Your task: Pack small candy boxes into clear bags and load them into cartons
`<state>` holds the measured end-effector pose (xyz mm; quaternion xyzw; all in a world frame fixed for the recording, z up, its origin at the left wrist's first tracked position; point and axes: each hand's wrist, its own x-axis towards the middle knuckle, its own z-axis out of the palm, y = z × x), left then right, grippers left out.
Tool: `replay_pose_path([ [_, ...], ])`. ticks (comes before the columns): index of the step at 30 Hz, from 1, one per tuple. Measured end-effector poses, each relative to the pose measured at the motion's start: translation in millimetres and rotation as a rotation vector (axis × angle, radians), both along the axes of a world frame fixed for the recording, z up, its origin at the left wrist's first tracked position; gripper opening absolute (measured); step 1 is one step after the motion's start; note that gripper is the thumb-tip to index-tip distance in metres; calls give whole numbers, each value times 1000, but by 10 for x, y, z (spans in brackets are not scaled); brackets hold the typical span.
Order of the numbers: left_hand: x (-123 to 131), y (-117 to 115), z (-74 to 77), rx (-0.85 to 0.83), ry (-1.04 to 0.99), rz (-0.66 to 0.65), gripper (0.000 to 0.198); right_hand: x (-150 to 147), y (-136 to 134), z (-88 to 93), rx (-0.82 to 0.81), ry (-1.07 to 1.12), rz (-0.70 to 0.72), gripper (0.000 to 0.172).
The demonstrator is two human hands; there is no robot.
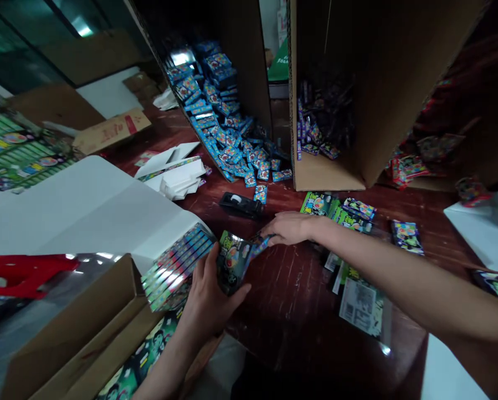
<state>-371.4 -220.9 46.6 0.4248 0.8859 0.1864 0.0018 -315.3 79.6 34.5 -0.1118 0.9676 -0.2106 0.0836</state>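
My left hand (209, 294) grips a black and green printed packet (234, 258) between thumb and fingers. Its fingertips are beside a row of shiny patterned boxes (176, 272) on a white flap. My right hand (288, 226) reaches across the table with its fingers closed on a small blue packet (260, 245), close to the edge of the black and green one. Whether the blue packet is partly inside it, I cannot tell. Under and beside my right forearm lie several green and black packets (351, 219) and a packet with a white label (361, 305).
An upright carton holds a heap of blue packets (232, 136); another contains purple packets (315, 133). Red packets (407, 166) lie at the right. A black tape-like object (241, 205) sits mid-table. An open cardboard box (82, 328) stands at the lower left.
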Motion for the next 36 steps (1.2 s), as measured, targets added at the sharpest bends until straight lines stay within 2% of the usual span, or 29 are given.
replay_pose_path([
  [3, -27, 3, 55, -8, 2, 6, 102, -27, 67, 125, -20, -27, -50, 41],
  [6, -28, 122, 26, -12, 25, -49, 102, -120, 77, 83, -55, -69, -67, 34],
  [10, 98, 437, -185, -37, -4, -131, 102, -204, -33, -136, -104, -51, -145, 29],
  [13, 202, 685, -410, -87, 43, -110, 95, -34, -40, -186, -106, 55, -341, 37],
  [16, 188, 825, -536, -183, 162, -96, 83, 502, 31, -98, -57, 158, -570, 47],
  [19, 58, 866, -487, -323, 223, -38, 83, 1314, -76, -63, 15, 160, -700, 53],
  [21, -13, 905, -404, -376, 236, -14, 88, 1836, -327, -159, 98, 51, -772, 68],
  [22, -14, 944, -365, -356, 256, -18, 90, 2050, -490, -241, 137, -43, -815, 82],
  [23, 21, 998, -332, -304, 280, -32, 90, 2220, -663, -335, 150, -120, -840, 96],
  [25, 206, 1150, -300, -149, 285, -123, 85, 2426, -986, -519, 126, -148, -841, 108],
  [27, 507, 1331, -319, -60, 112, -289, 72, 2485, -1224, -647, 71, -98, -800, 108],
  [29, 823, 1497, -381, -93, -200, -456, 63, 2466, -1358, -706, 15, -57, -765, 106],
  [30, 952, 1562, -419, -122, -346, -496, 62, 2448, -1394, -715, -10, -52, -756, 106],
  [32, 1114, 1644, -485, -126, -561, -467, 70, 2426, -1422, -709, -54, -53, -750, 106],
  [34, 1155, 1664, -515, -57, -739, -377, 79, 2433, -1415, -675, -88, -47, -750, 105],
  [36, 1130, 1645, -502, -3, -926, -346, 74, 2462, -1376, -607, -131, -18, -724, 100],
])
